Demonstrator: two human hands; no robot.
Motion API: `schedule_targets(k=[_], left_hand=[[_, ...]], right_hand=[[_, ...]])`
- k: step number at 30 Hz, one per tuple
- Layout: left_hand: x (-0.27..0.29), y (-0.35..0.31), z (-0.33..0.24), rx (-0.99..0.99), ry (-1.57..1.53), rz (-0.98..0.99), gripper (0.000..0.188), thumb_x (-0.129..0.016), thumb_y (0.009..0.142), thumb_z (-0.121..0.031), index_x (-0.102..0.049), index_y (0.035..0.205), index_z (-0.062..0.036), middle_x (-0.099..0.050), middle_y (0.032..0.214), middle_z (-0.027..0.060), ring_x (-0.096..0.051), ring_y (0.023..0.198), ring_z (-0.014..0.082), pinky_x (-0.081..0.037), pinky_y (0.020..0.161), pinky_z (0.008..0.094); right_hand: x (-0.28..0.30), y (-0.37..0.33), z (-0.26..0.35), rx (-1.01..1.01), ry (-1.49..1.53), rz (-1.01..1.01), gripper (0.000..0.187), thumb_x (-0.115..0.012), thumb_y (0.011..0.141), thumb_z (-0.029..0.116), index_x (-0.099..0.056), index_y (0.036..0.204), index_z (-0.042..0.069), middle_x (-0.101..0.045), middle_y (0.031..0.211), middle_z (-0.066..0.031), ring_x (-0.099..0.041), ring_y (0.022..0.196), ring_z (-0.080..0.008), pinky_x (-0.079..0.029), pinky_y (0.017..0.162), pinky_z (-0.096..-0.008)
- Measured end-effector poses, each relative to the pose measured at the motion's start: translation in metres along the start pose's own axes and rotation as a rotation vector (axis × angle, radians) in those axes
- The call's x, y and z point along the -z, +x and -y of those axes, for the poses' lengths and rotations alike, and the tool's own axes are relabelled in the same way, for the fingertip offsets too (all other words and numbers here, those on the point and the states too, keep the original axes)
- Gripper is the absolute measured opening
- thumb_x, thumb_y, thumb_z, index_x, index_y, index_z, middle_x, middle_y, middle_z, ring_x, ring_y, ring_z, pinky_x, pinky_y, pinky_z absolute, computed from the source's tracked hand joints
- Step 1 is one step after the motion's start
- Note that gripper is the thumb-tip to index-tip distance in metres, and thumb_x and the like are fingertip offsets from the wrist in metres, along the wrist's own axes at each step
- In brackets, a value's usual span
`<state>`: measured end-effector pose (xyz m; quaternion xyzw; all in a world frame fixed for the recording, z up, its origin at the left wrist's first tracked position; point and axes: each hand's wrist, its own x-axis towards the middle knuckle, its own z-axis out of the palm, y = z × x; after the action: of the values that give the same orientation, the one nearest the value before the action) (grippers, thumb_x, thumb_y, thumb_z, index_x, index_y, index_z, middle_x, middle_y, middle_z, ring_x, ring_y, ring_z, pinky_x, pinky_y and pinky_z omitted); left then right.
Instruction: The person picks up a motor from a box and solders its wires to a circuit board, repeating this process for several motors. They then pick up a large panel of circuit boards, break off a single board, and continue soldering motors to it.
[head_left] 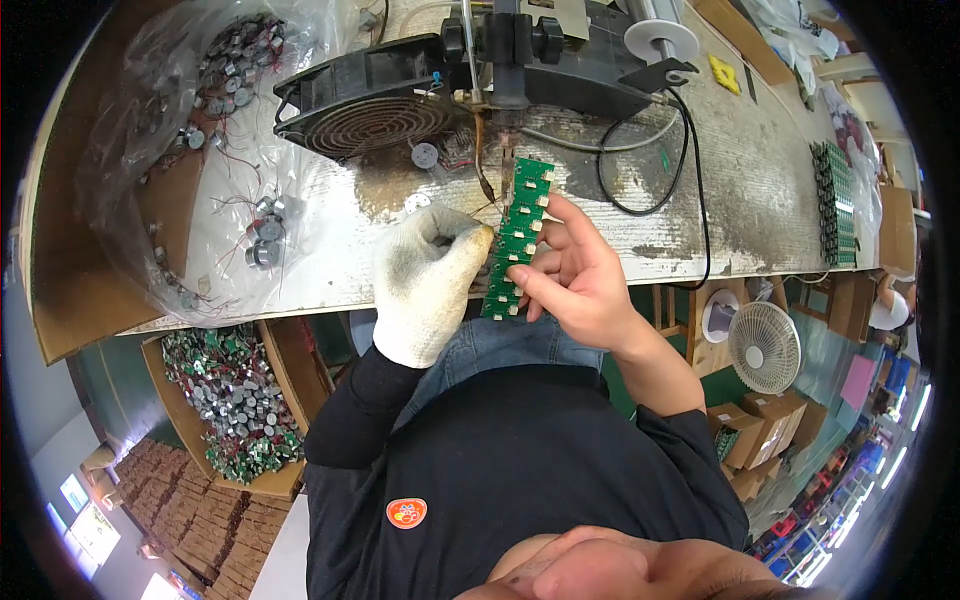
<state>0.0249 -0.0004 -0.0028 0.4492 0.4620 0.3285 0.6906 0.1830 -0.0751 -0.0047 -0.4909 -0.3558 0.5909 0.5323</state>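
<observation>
Green circuit board strip tilts over the counter's near edge, bare right hand gripping it, gloved left hand curled alongside, its hold unclear, seemingly a lining-up step calling for steady alignment with the upright tool.

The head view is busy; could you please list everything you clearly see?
Green circuit-board strip: one, green, centre
Stained white worktable: one, white, across top
Black box fan: one, black, table rear left
Round silver parts: many, silver, table left
Clear plastic bag: one, transparent, table left
Brown cardboard boxes: several, brown, left and right
Thin black cable: one, black, table right
Green board stack: one, green, far right
Round cream fan: one, cream, lower right
Gloved left hand: one, white, beside strip
Bare right hand: one, ungloved, holding strip
</observation>
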Motion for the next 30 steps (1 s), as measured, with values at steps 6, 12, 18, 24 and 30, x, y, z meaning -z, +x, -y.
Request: schedule_targets(k=[6,12,18,24,30], left_hand=[[0.0,-0.003,-0.006,0.006,0.082,-0.001,0.012,-0.065,0.086,-0.009,-0.064,0.087,0.0035,-0.064,0.076,0.0044,-0.057,0.068,0.0072,-0.046,0.06,0.0226],[-0.002,-0.004,-0.003,0.02,-0.017,0.024,0.012,-0.065,0.086,-0.008,-0.064,0.089,0.0036,-0.065,0.079,0.0048,-0.059,0.07,0.0076,-0.048,0.061,0.0226],[-0.004,-0.005,0.0,0.001,0.026,-0.038,0.014,-0.067,0.086,-0.01,-0.063,0.088,0.003,-0.064,0.078,0.0047,-0.058,0.07,0.007,-0.047,0.061,0.022],[-0.002,-0.001,0.004,-0.032,0.078,-0.051,0.013,-0.067,0.085,-0.01,-0.063,0.086,0.0023,-0.063,0.075,0.0041,-0.056,0.067,0.0067,-0.046,0.059,0.0227],[-0.006,0.002,-0.001,-0.095,0.117,-0.053,0.014,-0.067,0.084,-0.011,-0.063,0.084,0.0024,-0.062,0.074,0.0039,-0.056,0.067,0.0073,-0.045,0.059,0.0239]], right_hand=[[-0.001,-0.002,0.0,0.011,0.013,0.002,0.064,-0.061,0.087,-0.004,-0.025,0.14,-0.001,-0.057,0.103,-0.0112,-0.061,0.072,-0.0111,-0.05,0.049,-0.0207],[0.0,-0.003,-0.002,-0.019,0.043,-0.013,0.066,-0.061,0.087,-0.004,-0.023,0.141,-0.002,-0.057,0.106,-0.0129,-0.062,0.071,-0.0123,-0.05,0.049,-0.0209],[-0.002,-0.006,-0.003,-0.02,0.029,0.007,0.066,-0.061,0.087,-0.004,-0.022,0.141,-0.003,-0.057,0.106,-0.0139,-0.063,0.072,-0.0129,-0.05,0.05,-0.0213],[-0.001,-0.004,-0.006,0.009,0.028,0.013,0.066,-0.061,0.087,-0.004,-0.023,0.14,-0.003,-0.057,0.106,-0.0141,-0.063,0.072,-0.013,-0.051,0.051,-0.0213],[-0.001,-0.003,0.002,0.024,0.023,0.01,0.066,-0.061,0.087,-0.004,-0.023,0.14,-0.003,-0.057,0.107,-0.0138,-0.063,0.072,-0.0127,-0.051,0.051,-0.0211]])
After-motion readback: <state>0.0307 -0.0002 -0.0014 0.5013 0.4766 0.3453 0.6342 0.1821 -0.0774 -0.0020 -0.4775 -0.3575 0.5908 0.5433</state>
